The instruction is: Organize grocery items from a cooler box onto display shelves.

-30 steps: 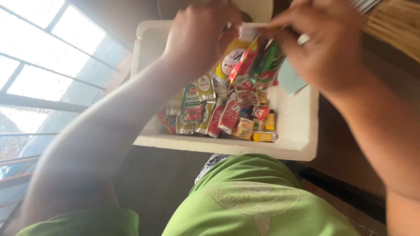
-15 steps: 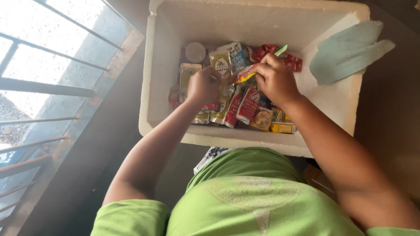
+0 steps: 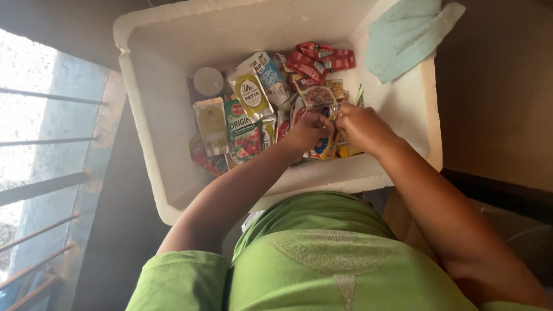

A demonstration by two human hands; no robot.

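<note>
Yellow packet (image 3: 327,147): a small sachet among the pile, at the near right part of the box floor, just inside the near wall; both hands meet over it
Left hand (image 3: 308,131): fingers curled and pinched on the top of the yellow packet, wrist lying across the near wall of the box
Right hand (image 3: 362,128): fingers bent down and closed on the same packet, fingertips touching those of the left hand
Green pouch (image 3: 245,131): flat, just left of the left hand, partly under the forearm
Pale olive pouch (image 3: 211,124): upright-lying sachet left of the green pouch, near the box's left wall
Yellow-green pouch (image 3: 250,94): tilted, beyond the left hand, towards the middle of the box
Red sachets (image 3: 319,59): a loose bunch at the far right part of the pile
Round white lid (image 3: 208,81): at the far left of the pile
Foam box (image 3: 161,75): white, open-topped, holding all the packets
Blue-green cloth (image 3: 406,35): draped over the box's far right corner
Green shirt (image 3: 322,259): the person's own, below the box's near wall
</note>
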